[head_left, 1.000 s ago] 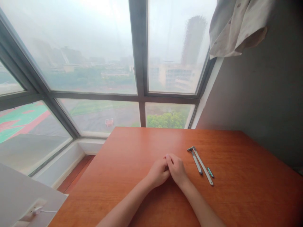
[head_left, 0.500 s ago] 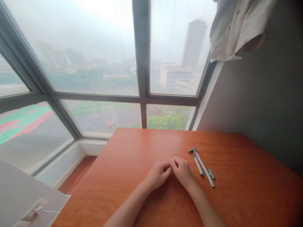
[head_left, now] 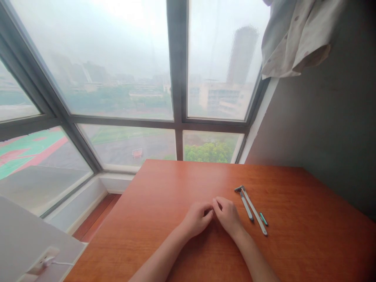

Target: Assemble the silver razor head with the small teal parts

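Note:
My left hand and my right hand rest on the wooden table, fingers curled in and fingertips meeting in the middle. Nothing shows in either hand, though the undersides of the palms are hidden. To the right of my right hand lies a razor with a grey handle and a dark crosswise head. Alongside it is a long, slim white handle with a small hole at the near end; its darker far end meets the razor's head. A short green and dark bar lies just right of that handle.
Large windows stand beyond the table's far edge. A pale cloth garment hangs at upper right before a dark wall. At lower left, a wall socket has a white plug and cable.
The view has shifted very slightly, so everything sits a little lower and to the right. My hands hold the same pose, and the things on the table have not moved.

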Motion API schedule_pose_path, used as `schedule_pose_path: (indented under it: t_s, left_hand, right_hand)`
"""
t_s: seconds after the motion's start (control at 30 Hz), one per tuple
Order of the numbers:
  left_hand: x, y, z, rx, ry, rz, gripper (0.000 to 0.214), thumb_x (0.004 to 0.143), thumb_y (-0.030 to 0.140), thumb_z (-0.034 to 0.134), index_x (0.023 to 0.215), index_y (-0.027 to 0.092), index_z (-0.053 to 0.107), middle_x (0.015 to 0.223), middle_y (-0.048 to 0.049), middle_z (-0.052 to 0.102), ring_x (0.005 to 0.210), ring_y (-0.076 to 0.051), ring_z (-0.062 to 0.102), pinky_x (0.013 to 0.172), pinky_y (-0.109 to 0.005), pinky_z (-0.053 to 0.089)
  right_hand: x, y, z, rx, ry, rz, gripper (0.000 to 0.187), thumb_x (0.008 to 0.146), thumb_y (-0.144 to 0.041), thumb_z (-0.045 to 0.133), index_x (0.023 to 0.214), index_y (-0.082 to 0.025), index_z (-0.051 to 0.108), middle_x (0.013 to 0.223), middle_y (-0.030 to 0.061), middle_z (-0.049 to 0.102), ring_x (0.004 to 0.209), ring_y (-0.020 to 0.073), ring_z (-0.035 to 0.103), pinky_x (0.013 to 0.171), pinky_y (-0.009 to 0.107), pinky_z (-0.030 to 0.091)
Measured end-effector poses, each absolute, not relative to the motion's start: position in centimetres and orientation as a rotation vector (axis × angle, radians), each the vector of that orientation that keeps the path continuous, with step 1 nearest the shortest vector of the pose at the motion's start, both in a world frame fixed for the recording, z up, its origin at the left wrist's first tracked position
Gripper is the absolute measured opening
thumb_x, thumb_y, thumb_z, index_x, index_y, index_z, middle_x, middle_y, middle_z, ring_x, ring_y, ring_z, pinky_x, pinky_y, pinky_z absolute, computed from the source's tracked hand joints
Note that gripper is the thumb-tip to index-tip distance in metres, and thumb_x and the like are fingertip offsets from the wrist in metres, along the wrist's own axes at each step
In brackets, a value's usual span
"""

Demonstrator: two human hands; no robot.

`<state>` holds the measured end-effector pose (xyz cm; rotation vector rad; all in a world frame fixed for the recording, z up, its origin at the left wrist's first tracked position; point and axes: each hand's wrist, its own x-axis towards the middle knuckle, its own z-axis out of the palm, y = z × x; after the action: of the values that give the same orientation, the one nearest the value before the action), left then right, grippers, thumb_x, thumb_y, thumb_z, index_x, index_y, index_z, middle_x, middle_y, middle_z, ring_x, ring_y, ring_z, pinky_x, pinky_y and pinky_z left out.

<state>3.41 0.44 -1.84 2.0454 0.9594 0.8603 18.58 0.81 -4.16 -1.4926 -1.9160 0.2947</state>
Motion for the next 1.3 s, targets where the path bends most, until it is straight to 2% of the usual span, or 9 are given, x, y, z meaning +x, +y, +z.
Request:
schedule_pose_path:
  t_s: [0.8, 1.3]
  left_hand:
    - [3.50, 0.36, -1.30, 2.023, 0.942, 0.864, 0.024, 0.078, 0.009, 0.045, 0.081, 0.014, 0.069, 0.073, -0.0014, 0.066, 0.068, -0.015, 0.055, 0.067, -0.023, 0.042]
    - [3.45, 0.45, -1.54, 2.037, 0.946, 0.866, 0.023, 0.078, 0.008, 0.045, 0.080, 0.014, 0.067, 0.074, -0.0019, 0.067, 0.069, -0.016, 0.057, 0.067, -0.023, 0.042]
  right_hand:
    - [18.45, 0.76, -3.70, -1.471, -1.914, 0.302, 0.040, 0.092, -0.031, 0.037, 0.057, -0.019, 0.052, 0.057, 0.0010, 0.057, 0.055, 0.0133, 0.047, 0.055, 0.024, 0.028]
    - [18.40, 0.72, -3.70, -1.505, -1.916, 0.324, 0.038, 0.092, -0.031, 0.035, 0.058, -0.020, 0.048, 0.058, 0.0009, 0.056, 0.057, 0.0140, 0.049, 0.056, 0.024, 0.029]
